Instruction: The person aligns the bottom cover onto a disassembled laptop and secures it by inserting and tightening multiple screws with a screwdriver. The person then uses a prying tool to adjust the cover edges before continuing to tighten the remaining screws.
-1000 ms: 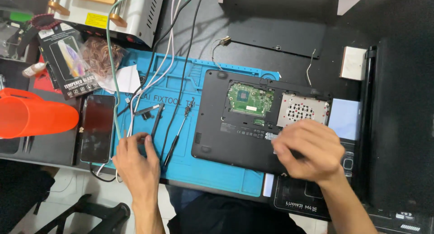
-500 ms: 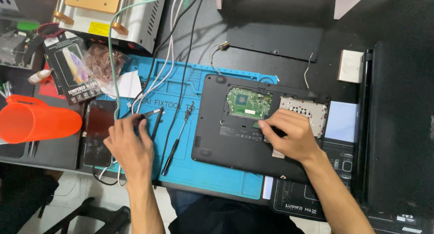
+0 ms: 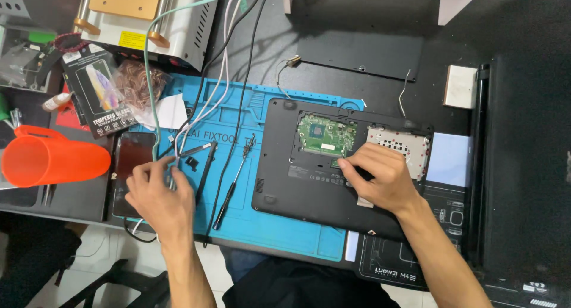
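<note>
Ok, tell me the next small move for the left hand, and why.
Probably pick up the screwdriver. The left hand rests among the cables on the blue mat, holding nothing clearly, while the right hand waits at the laptop beside its exposed board.

My left hand (image 3: 157,198) lies palm down, fingers curled, knuckles up, forearm running back toward lower edge. My right hand (image 3: 380,177) also palm down, fingers bent, fingertips (image 3: 345,167) pressing downward, thumb tucked; bare forearm angles off to lower right.
</note>
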